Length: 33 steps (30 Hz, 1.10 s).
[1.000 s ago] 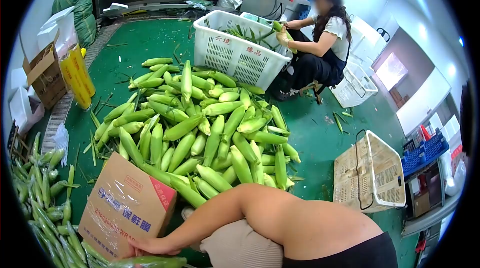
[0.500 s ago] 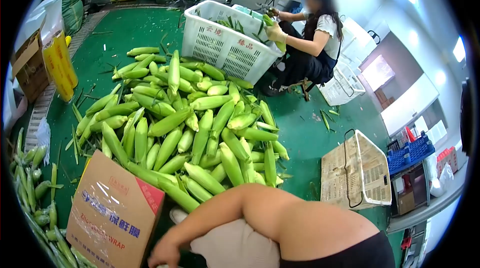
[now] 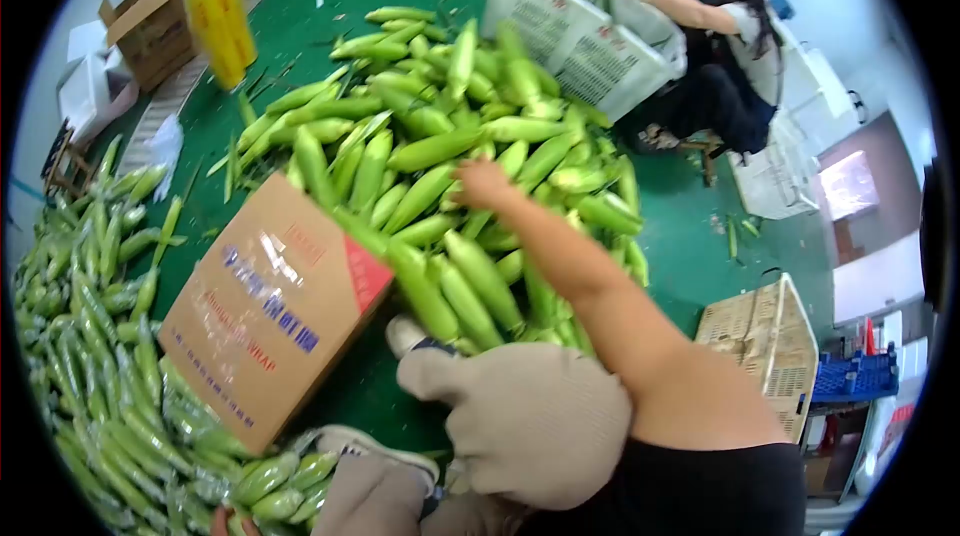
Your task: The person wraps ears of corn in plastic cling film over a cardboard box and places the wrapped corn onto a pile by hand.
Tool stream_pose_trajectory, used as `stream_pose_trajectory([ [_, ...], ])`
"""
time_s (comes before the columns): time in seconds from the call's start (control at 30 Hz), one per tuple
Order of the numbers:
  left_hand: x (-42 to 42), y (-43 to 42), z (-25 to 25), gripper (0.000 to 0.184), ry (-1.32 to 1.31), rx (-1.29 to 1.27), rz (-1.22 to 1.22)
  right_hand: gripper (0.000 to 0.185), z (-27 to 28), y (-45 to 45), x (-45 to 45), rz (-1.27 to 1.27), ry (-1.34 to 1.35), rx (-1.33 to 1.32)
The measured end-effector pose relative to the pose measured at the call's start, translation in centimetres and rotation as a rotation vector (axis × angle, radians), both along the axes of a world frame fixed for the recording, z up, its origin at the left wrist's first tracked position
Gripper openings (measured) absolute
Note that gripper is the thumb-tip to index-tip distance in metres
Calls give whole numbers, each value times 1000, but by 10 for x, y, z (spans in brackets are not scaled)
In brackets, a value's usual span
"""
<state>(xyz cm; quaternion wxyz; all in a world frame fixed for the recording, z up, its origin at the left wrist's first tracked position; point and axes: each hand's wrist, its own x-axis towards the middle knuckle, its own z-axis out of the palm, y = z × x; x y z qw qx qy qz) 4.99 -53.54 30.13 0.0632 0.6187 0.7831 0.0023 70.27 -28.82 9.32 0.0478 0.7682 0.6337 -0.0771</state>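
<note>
My right hand [image 3: 483, 184] reaches into a heap of green corn ears in their husks [image 3: 440, 148]. Its fingers are bent down among the ears, and whether they grip one is hidden. Only some fingertips of my left hand [image 3: 235, 522] show at the bottom edge, beside wrapped corn ears [image 3: 150, 446]; what they hold, if anything, is out of sight. Between the heap and the wrapped corn stands a cardboard box [image 3: 265, 321] printed with "WRAP". My bent knee, in light trousers, is right below the heap.
A co-worker [image 3: 735, 66] sits behind a white crate [image 3: 560, 36], one gloved hand over it. A dirty cream crate [image 3: 765, 341] stands at right. At the upper left are a yellow roll-shaped pack [image 3: 222, 26] and an open carton [image 3: 150, 21]. Green floor [image 3: 310, 11] lies around the heap.
My right hand has moved from the lower left, beside the box, up into the corn heap. The view has shifted left and down, bringing more wrapped corn and my left fingertips into sight.
</note>
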Motion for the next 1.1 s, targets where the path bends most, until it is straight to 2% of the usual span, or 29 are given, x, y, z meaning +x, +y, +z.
stream_pose_trajectory([
  [0.03, 15, 35, -20, 52, -39, 3, -188, 47, -19, 6, -1, -45, -18, 215],
  [0.07, 33, 70, -35, 53, -207, -30, -229, 42, -25, 23, 0, -116, -134, 367],
  [0.1, 47, 101, -52, 54, -368, -71, -275, 43, -21, 33, 1, -97, -127, 438],
  [0.17, 55, 140, -97, 61, -225, 20, -487, 44, -53, 53, 19, 69, -287, 584],
  [0.23, 69, 173, -118, 64, -97, 181, -626, 45, -32, 61, 22, -36, -209, 237],
  [0.27, 67, 179, -137, 68, -11, 139, -531, 63, -22, 75, 19, -95, -201, 127],
  [0.3, 64, 190, -148, 69, 66, 110, -555, 51, -11, 81, 15, -59, -264, 43],
  [0.33, 60, 194, -159, 71, 138, 65, -577, 33, -14, 81, 20, -27, -322, 98],
  [0.37, 50, 190, -173, 73, 212, 3, -590, 23, -25, 82, 23, 19, -374, 140],
  [0.4, 41, 191, -188, 74, 103, 268, -691, 23, -15, 79, 26, 12, -420, 45],
  [0.43, 34, 189, -210, 63, 40, 218, -631, 22, -20, 80, 44, -51, -289, -22],
  [0.47, 32, 181, -226, 61, -19, 227, -532, 20, -34, 70, 65, -10, -305, 113],
  [0.5, 28, 172, -241, 60, -80, 241, -434, 37, -6, 61, 70, -135, -93, 28],
  [0.53, 34, 172, -221, 65, -149, 164, -455, 49, 47, 51, 30, -68, 72, 196],
  [0.57, 37, 166, -214, 70, -69, 182, -488, 67, 74, 50, 4, -25, 234, 301],
  [0.6, 52, 170, -190, 69, -18, 108, -448, 76, 100, 54, -36, 126, 223, 370],
  [0.63, 56, 174, -185, 67, -44, 120, -436, 79, 107, 67, -70, 257, 382, 336],
  [0.67, 57, 176, -184, 66, -46, 117, -420, 79, 120, 74, -118, 331, 438, 271],
  [0.73, 59, 169, -183, 63, -75, 130, -396, 77, 126, 99, -203, 665, 472, 171],
  [0.8, 54, 174, -183, 60, -122, 226, -437, 74, 112, 108, -282, 970, 612, 291],
  [0.83, 51, 169, -182, 57, -141, 300, -412, 72, 99, 113, -314, 1016, 605, 245],
  [0.93, 48, 187, -174, 51, -226, 603, -392, 71, 54, 131, -369, 1269, 413, 182],
  [1.03, 67, 250, -136, 64, -259, 594, -460, 72, 28, 137, -363, 1168, 545, 227],
  [1.1, 71, 280, -146, 68, -179, 451, -500, 77, 39, 138, -356, 1175, 502, 208],
])
